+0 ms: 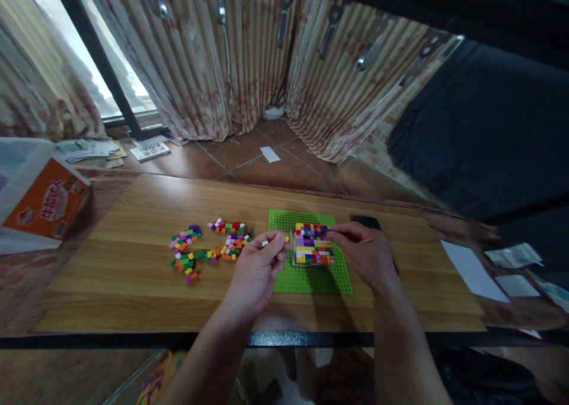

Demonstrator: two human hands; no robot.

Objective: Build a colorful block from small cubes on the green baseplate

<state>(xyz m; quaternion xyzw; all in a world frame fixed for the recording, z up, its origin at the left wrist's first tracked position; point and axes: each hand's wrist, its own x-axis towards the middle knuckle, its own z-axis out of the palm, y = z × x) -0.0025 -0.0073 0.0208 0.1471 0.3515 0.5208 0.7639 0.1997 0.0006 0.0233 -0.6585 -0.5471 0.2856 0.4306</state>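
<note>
A block built of many-coloured toy bricks stands on a green studded baseplate. My left hand is closed just left of the block, with a small yellow brick at its fingertips and a white brick showing by its fingers. From the right, my right hand reaches to the block's upper right corner. Its thumb and finger are pinched together there, and whatever they hold is too small to make out. Loose bricks in mixed colours lie in a pile left of my left hand.
Another cluster of loose bricks lies farther left on the wooden table. A black phone-like object is partly behind my right hand. A plastic tub with an orange label stands at the far left. White paper lies at the right.
</note>
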